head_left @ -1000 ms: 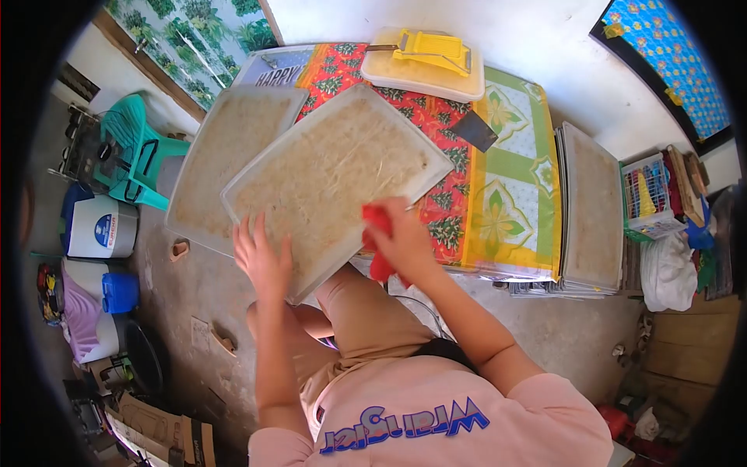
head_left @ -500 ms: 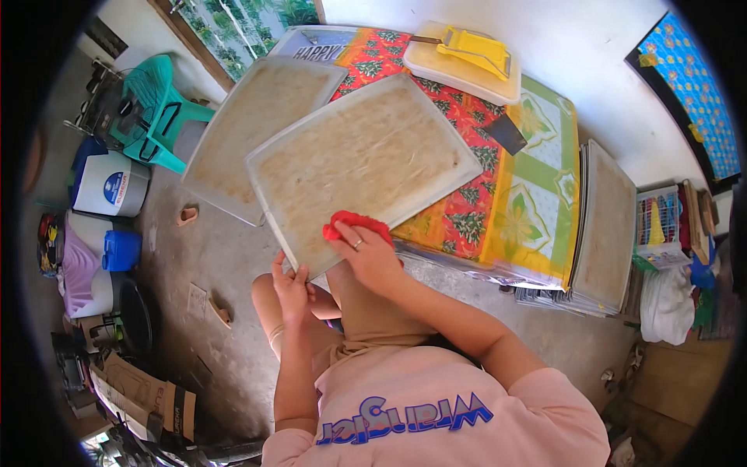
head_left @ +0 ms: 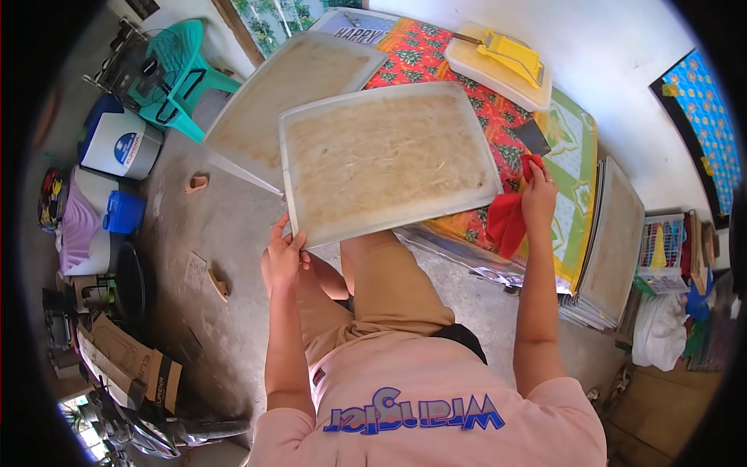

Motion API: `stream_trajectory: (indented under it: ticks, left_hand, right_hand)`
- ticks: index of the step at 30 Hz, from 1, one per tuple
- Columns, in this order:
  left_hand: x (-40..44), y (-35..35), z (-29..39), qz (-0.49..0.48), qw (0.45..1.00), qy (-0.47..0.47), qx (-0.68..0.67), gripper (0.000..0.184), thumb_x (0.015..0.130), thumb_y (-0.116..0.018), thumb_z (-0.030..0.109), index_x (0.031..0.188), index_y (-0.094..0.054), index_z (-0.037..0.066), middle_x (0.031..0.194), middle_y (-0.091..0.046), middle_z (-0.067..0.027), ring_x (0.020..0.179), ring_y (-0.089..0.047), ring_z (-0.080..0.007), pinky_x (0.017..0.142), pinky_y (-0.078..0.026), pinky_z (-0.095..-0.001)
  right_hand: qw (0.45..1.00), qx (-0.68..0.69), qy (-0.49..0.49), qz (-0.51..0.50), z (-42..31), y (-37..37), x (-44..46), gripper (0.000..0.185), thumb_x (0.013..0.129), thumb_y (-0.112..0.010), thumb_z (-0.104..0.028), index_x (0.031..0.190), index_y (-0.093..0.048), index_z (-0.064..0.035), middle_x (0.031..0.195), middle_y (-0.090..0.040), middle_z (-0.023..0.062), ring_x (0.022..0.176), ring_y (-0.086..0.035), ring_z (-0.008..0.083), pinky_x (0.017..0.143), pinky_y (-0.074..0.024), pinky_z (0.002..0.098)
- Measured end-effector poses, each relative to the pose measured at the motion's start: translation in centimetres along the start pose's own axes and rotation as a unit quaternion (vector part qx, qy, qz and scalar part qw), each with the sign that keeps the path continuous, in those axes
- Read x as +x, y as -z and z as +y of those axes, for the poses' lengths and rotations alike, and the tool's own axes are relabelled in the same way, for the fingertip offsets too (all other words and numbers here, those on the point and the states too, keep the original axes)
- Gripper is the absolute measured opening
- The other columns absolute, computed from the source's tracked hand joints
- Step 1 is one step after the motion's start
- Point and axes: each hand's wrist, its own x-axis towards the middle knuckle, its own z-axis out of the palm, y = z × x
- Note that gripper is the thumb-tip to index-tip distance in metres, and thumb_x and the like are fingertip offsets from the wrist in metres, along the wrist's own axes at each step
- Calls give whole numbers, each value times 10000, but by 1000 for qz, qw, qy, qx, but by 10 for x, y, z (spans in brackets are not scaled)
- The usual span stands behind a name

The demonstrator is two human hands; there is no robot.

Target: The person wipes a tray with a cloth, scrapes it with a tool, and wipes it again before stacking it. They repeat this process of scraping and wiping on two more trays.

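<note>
A flat rectangular tray-like panel (head_left: pixel 389 159) with a pale rim and a mottled tan surface lies tilted across the near edge of the table. My left hand (head_left: pixel 285 253) grips its near left corner, thumb on top and fingers beneath. Off the panel's right side, my right hand (head_left: pixel 538 198) is closed on a red cloth (head_left: pixel 507 222), which hangs down over the table's near edge. A second similar panel (head_left: pixel 292 93) lies behind and to the left, partly covered by the first.
The table (head_left: pixel 416 50) has a patterned cloth. On it are a white tub (head_left: pixel 498 82) with a yellow frame-like tool (head_left: pixel 510 58) and a dark flat square (head_left: pixel 532 138). Several panels (head_left: pixel 615 241) stand stacked at the right. A green chair (head_left: pixel 183 86) stands at the left.
My right hand has lifted the red cloth off the panel and moved right, beyond its edge. The panel has turned slightly, while my left hand keeps its corner. The view has shifted.
</note>
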Motion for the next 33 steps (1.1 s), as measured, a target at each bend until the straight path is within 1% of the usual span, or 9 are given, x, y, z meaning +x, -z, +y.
stream_trajectory:
  ticks: [2,3,9,13,18,21,25,28,33]
  left_hand:
    - [2,6,-7,0,1000,-9,-7,469,920,-593,31,1364,-443,10,755,-603,-58,460,-480,-87,386,-382,-229]
    - [3,9,-9,0,1000,-14,-11,448,920,-600,40,1346,-468,7,757,-603,-57,472,-490,-86,402,-398,-229]
    - [18,48,-52,102,993,-63,3,250,899,-636,72,1136,-621,-4,791,-606,-14,667,-552,-72,593,-464,-218]
    - [3,54,-60,174,975,-135,16,149,895,-642,86,1032,-648,27,829,-594,6,740,-562,-85,618,-471,-225]
    - [-3,62,-68,133,988,-74,5,144,898,-635,79,1023,-648,8,906,-630,-19,758,-562,-92,702,-468,-240]
    - [-8,49,-64,155,983,-90,28,153,907,-631,78,1032,-645,-9,924,-638,-27,798,-575,-108,795,-471,-257]
    - [-6,55,-70,122,986,-64,89,188,908,-634,84,1066,-647,-17,981,-646,-55,877,-593,-136,834,-477,-271]
    - [0,56,-76,110,981,-122,104,224,908,-636,90,1098,-639,-28,971,-645,-70,875,-593,-138,827,-481,-275]
    - [-3,39,-59,124,985,-105,57,223,928,-615,94,1106,-626,-40,889,-639,-49,807,-590,-110,730,-481,-237]
  right_hand:
    - [996,1,32,-87,5,7,12,297,900,-592,-233,1155,-673,-107,1211,-637,160,1057,-596,396,913,-474,450]
    - [986,49,-22,-158,4,8,19,335,896,-620,-347,1117,-690,-106,1138,-668,129,1051,-610,395,893,-487,449]
    - [994,24,-107,10,29,-20,67,547,860,-649,-457,1290,-585,-126,1294,-574,198,1107,-589,399,930,-473,464]
    - [973,-28,-229,13,60,-50,104,805,800,-680,-549,1441,-406,-145,1461,-406,209,1240,-476,445,1028,-397,505]
    - [918,-38,-383,-94,59,-56,135,986,724,-719,-624,1477,-321,-127,1516,-343,177,1342,-358,450,1077,-309,596]
    - [921,-51,-363,-133,48,-50,142,1045,698,-724,-661,1438,-348,-26,1468,-390,245,1372,-354,412,1108,-278,547]
    - [923,-102,-351,-121,22,-44,141,1006,659,-771,-631,1407,-412,-61,1412,-465,225,1356,-372,408,1091,-306,538]
    - [922,-109,-342,-146,42,-53,154,1013,621,-803,-613,1395,-436,-72,1419,-456,217,1344,-386,410,1087,-314,538]
    - [927,-72,-290,-226,65,-53,163,1045,575,-832,-606,1385,-456,-64,1454,-396,251,1354,-378,401,1094,-321,518]
